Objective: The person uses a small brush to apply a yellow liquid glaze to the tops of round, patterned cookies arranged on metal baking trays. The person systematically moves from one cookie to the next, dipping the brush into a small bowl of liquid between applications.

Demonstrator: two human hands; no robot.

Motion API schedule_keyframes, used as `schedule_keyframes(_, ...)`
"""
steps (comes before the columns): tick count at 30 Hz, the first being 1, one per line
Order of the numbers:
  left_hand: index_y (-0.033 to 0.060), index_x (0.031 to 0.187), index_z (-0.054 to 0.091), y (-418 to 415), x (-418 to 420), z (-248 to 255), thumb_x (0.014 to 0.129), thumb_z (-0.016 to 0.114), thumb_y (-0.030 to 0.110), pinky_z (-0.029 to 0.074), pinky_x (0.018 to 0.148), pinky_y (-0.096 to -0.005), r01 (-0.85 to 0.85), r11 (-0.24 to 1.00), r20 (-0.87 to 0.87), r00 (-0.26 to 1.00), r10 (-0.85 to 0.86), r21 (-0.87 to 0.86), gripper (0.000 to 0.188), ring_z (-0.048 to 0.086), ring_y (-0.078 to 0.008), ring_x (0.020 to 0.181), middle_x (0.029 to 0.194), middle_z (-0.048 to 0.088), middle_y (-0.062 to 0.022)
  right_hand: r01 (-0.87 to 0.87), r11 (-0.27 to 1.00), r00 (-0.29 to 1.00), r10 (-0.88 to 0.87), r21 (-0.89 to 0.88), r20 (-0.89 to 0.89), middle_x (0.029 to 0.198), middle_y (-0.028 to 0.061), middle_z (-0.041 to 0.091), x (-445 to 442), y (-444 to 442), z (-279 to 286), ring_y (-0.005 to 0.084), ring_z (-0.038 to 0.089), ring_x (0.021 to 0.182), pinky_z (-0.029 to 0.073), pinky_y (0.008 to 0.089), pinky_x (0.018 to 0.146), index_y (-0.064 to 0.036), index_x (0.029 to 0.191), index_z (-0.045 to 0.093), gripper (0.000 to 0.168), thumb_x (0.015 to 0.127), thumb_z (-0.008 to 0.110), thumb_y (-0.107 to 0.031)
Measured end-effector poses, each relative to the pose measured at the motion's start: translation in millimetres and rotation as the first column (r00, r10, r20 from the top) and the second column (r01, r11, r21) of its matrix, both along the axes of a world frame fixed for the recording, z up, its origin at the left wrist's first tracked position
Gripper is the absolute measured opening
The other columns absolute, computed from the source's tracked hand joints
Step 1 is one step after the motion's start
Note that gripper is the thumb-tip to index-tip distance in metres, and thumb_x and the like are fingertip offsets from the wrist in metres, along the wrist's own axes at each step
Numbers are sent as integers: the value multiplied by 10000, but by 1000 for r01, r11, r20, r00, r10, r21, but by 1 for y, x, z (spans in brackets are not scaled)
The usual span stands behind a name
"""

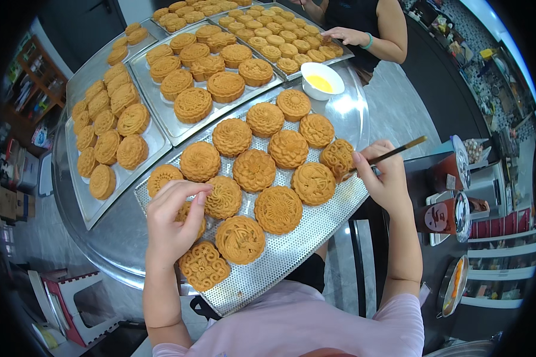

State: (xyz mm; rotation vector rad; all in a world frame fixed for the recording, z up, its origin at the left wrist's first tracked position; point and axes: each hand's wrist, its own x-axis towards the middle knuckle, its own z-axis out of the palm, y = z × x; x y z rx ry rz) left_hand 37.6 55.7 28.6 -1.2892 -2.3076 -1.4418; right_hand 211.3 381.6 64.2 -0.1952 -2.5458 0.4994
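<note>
My right hand holds a slim brush with its handle pointing up to the right; its lower end is at the side of a square mooncake at the right of a perforated metal tray. My left hand is over the tray's left part, thumb and forefinger close together beside a round mooncake; whether they touch it I cannot tell. Several patterned golden mooncakes stand on this tray, among them a flower-patterned one in the middle. A white bowl with yellow liquid stands beyond the tray.
More mooncakes fill metal trays at the left and back of the round metal table. A co-worker's hand reaches to the far tray. Drink cups and a dish stand on a dark counter at the right.
</note>
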Motion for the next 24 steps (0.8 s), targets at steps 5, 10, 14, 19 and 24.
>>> schedule_keyframes(5, -16, 939, 716, 1, 2, 3, 884, 632, -44, 534, 753, -342, 25, 1000, -5, 1000, -25, 18, 103, 702, -252, 828, 869, 736, -116, 219, 962, 976, -214, 163, -44, 729, 134, 663, 6, 27, -3, 335, 603, 687, 460, 407, 718, -8, 782, 690, 157, 896, 720, -112)
schedule_keyframes(10, -19, 934, 716, 0, 1, 3, 881, 638, -28, 536, 755, -347, 27, 999, -1, 1000, -27, 19, 94, 704, -258, 826, 867, 736, -119, 75, 986, 997, -74, 151, -12, 739, 144, 661, 1, 13, -3, 327, 604, 707, 457, 412, 718, -11, 791, 688, 133, 895, 713, -91)
schedule_keyframes(14, -21, 934, 715, 0, 1, 2, 879, 636, -30, 536, 760, -351, 22, 1000, 9, 1000, -23, 9, 97, 704, -259, 825, 866, 735, -122, 113, 990, 993, -115, -79, -17, 735, 143, 652, 2, 13, -4, 334, 595, 707, 453, 420, 715, -8, 791, 675, 137, 895, 711, -90)
schedule_keyframes(19, -8, 935, 725, 2, 2, 2, 865, 667, -25, 538, 738, -354, 18, 1000, -5, 1000, -18, 12, 92, 704, -268, 813, 871, 737, -123, 253, 904, 963, -269, 345, 0, 677, 145, 610, 7, 44, 0, 357, 572, 682, 438, 434, 700, 2, 782, 661, 193, 927, 679, -123)
schedule_keyframes(24, 0, 937, 724, 1, 1, 0, 858, 686, -21, 541, 732, -354, 6, 1000, 18, 1000, -6, -7, 90, 707, -274, 816, 879, 739, -124, 9, 996, 1000, -7, -94, 17, 716, 95, 638, 3, 8, 2, 283, 605, 757, 457, 391, 730, 7, 783, 663, 190, 931, 676, -112)
